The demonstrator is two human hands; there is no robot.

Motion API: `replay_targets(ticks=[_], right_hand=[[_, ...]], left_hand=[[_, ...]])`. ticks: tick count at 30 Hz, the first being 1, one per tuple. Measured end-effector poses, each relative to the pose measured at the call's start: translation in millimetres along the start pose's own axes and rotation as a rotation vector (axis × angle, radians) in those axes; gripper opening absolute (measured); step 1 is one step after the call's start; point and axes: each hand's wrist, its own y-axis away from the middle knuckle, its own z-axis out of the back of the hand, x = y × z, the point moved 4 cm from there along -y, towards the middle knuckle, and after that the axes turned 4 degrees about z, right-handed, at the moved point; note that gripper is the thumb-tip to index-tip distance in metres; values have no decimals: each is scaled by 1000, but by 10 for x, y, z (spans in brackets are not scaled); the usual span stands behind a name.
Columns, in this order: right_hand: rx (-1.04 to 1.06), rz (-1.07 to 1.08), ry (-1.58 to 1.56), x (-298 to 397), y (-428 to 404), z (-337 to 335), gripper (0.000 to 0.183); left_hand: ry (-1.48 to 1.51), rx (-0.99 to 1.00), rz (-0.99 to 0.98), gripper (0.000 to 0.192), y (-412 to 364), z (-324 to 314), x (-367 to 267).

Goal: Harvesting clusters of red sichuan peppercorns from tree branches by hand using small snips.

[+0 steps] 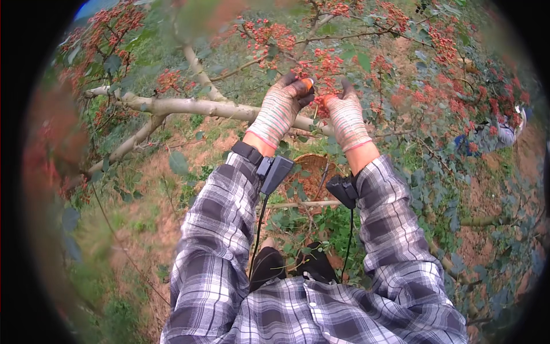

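Observation:
My left hand [281, 105], in a striped knit glove with dark fingertips and an orange-tipped thumb, is raised among red berry clusters [326, 62] on a prickly ash tree. Its thumb and fingers curl together by a thin stem; whether they pinch it is hidden. My right hand [347, 116], gloved alike, faces it from the right. A small bunch of red berries [321, 107] sits at its orange thumb tip, between the two hands, and the right hand appears to grip it. Just below both hands runs a thick pale branch [206, 107].
A wicker basket [311, 161] holding reddish berries is on the ground below my hands. Black devices with cables [277, 174] are strapped to both wrists. More fruiting twigs [442, 45] spread at upper right. Another person [494, 135] is partly hidden by foliage at far right.

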Motion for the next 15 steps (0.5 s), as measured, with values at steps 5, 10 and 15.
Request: replay_targets(ticks=[5,10,15], right_hand=[[-112,22,115,-137,-118,-136,74],[-238,-55,-5,-770,-240,208,63],[40,-29,-523,-505,-1,312,61]], left_hand=[[-277,61,-283,62,-71,98,22],[-256,-36,-105,64,73,-228,-202],[-270,-134,-74,73,81,-121,-199]])
